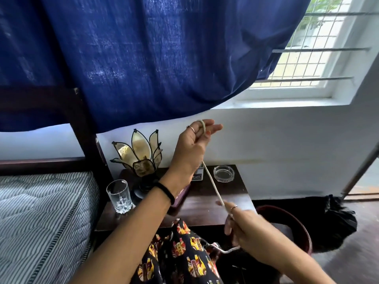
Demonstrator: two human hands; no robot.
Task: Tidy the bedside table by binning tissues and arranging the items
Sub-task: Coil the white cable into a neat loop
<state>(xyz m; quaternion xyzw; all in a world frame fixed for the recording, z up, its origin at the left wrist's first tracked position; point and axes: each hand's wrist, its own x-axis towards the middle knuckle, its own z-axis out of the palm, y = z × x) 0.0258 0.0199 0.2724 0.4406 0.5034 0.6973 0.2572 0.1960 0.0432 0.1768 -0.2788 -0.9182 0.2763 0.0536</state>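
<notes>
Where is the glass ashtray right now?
Head view: the glass ashtray sits at the back right corner of the bedside table, against the wall, right of the white cord.

Head view, facing forward and down, close above bedside table

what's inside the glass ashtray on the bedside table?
The glass ashtray looks empty: clear base, no tissue or ash visible. Its near inner wall is too glary to check. The cord between both hands passes beside it.

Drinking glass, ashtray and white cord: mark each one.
Drinking glass [119, 196], head view, on its clear side wall.
Ashtray [223, 173], head view, on its glass bowl.
White cord [213, 186], head view, on the taut mid-span.
</notes>
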